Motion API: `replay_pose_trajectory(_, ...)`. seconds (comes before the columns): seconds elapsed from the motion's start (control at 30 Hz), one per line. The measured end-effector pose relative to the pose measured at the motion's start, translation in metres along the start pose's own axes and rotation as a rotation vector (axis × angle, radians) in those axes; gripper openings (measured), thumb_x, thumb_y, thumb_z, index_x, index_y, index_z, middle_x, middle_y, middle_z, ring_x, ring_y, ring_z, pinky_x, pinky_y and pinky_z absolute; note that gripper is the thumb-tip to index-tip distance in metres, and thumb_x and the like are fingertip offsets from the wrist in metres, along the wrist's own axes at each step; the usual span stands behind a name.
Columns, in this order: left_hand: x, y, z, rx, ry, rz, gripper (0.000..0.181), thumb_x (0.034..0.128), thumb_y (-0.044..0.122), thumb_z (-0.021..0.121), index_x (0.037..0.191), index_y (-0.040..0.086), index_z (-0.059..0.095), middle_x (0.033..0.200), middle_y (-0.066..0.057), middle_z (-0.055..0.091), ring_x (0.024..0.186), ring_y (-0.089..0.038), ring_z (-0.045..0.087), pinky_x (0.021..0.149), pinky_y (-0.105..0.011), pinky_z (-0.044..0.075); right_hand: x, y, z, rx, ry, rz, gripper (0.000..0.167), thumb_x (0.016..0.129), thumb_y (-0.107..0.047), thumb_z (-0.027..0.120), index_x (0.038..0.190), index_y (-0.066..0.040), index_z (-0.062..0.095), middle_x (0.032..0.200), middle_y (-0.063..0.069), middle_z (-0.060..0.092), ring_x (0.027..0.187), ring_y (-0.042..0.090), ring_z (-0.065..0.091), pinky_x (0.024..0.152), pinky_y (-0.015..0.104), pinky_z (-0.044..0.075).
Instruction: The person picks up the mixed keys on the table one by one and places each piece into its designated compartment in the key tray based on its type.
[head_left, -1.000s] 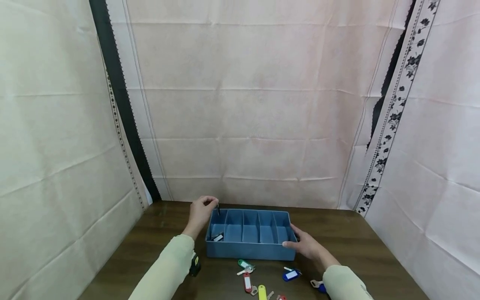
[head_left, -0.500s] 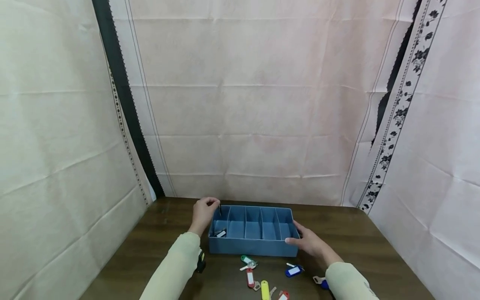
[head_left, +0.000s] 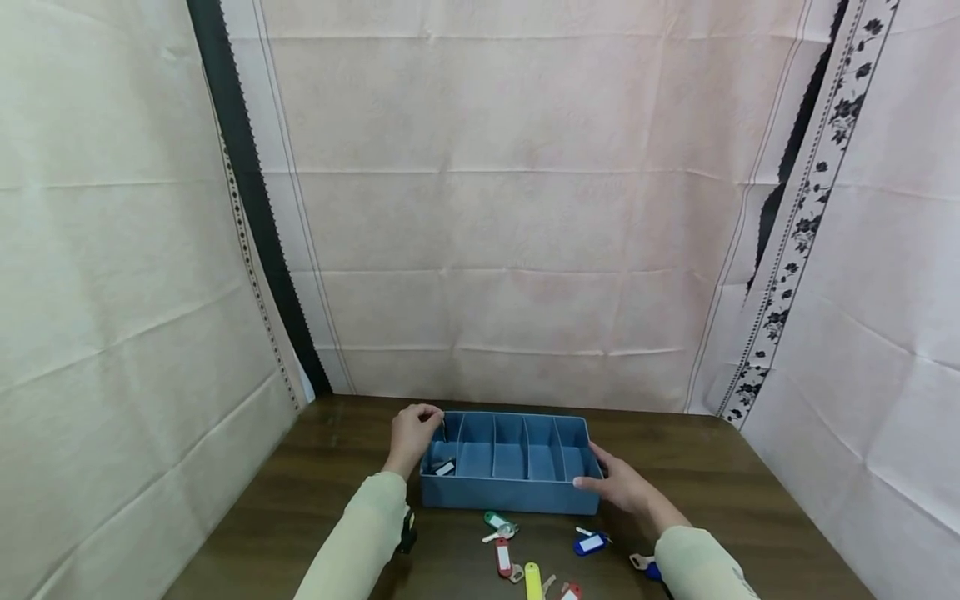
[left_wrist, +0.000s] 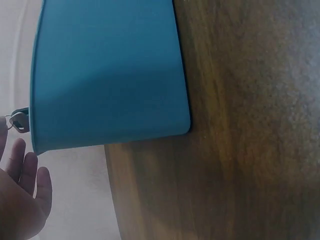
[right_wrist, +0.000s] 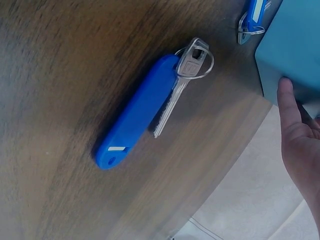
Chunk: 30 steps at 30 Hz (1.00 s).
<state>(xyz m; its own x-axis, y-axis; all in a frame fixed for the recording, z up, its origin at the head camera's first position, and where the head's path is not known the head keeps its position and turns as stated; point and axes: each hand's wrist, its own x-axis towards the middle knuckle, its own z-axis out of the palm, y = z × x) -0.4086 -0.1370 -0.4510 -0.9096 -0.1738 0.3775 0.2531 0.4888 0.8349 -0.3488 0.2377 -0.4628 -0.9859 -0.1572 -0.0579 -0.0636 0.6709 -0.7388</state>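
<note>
A blue compartment box (head_left: 510, 493) stands on the brown table. My left hand (head_left: 411, 437) is at its left end, pinching a thin ring between fingertips. From the ring hang a key (left_wrist: 20, 121) and a dark tag, partly hidden behind the box rim in the left wrist view and dipping into the leftmost compartment. A black key tag with a white label (head_left: 445, 468) lies in that same compartment. My right hand (head_left: 622, 485) holds the box's right front corner, thumb on the front wall and fingers along the right end.
In front of the box lie tagged keys: green (head_left: 496, 521), red (head_left: 503, 557), yellow (head_left: 533, 581) and blue (head_left: 591, 543). Another red tag (head_left: 572, 592) is cut by the lower edge. A second blue tag (right_wrist: 137, 115) with its key lies by my right forearm. Pale cloth (head_left: 480, 208) hangs behind.
My left hand has come down slightly, lowering the hanging key farther into the leftmost compartment. The right hand keeps its hold on the box. The head view has shifted a little.
</note>
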Motion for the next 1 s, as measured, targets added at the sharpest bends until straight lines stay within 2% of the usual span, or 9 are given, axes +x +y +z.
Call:
replay_pose_trajectory(0.27,0.000,-0.004,-0.002,-0.001,-0.014,0.025,0.016,0.0939,0.015,0.069,0.104,0.004,0.075,0.105,-0.010,0.069,0.095,-0.025,0.063,0.083,-0.043,0.053,-0.003,0.002,0.002,0.009,0.020,-0.002,0.099,0.085,-0.054,0.072,0.157,-0.008,0.023,0.152,0.031,0.033,0.135,0.055,0.033,0.098,0.070,0.034)
replay_pose_trajectory(0.53,0.002,-0.004,-0.007,0.022,-0.022,0.008,0.017,0.0940,0.018,0.070,0.106,0.007,0.075,0.107,-0.009,0.069,0.096,-0.024,0.063,0.085,-0.043,0.052,-0.005,-0.002,0.002,0.003,0.028,-0.010,0.100,0.084,-0.055,0.072,0.157,-0.008,0.023,0.151,0.031,0.033,0.135,0.056,0.032,0.098,0.070,0.034)
replay_pose_trajectory(0.8,0.001,0.003,-0.016,0.006,-0.023,0.016,0.017,0.0944,0.017,0.069,0.106,0.006,0.074,0.106,-0.009,0.070,0.097,-0.025,0.063,0.086,-0.045,0.052,-0.005,-0.002,0.004,-0.007,0.026,-0.014,0.099,0.085,-0.054,0.072,0.157,-0.008,0.023,0.151,0.031,0.033,0.134,0.055,0.034,0.098,0.069,0.035)
replay_pose_trajectory(1.0,0.001,0.008,-0.019,0.005,-0.040,0.001,0.019,0.0950,0.021,0.069,0.109,0.009,0.074,0.110,-0.008,0.070,0.101,-0.025,0.062,0.089,-0.044,0.052,-0.004,-0.001,0.003,-0.002,0.026,-0.008,0.097,0.086,-0.053,0.071,0.157,-0.008,0.023,0.153,0.030,0.032,0.137,0.054,0.031,0.100,0.070,0.031)
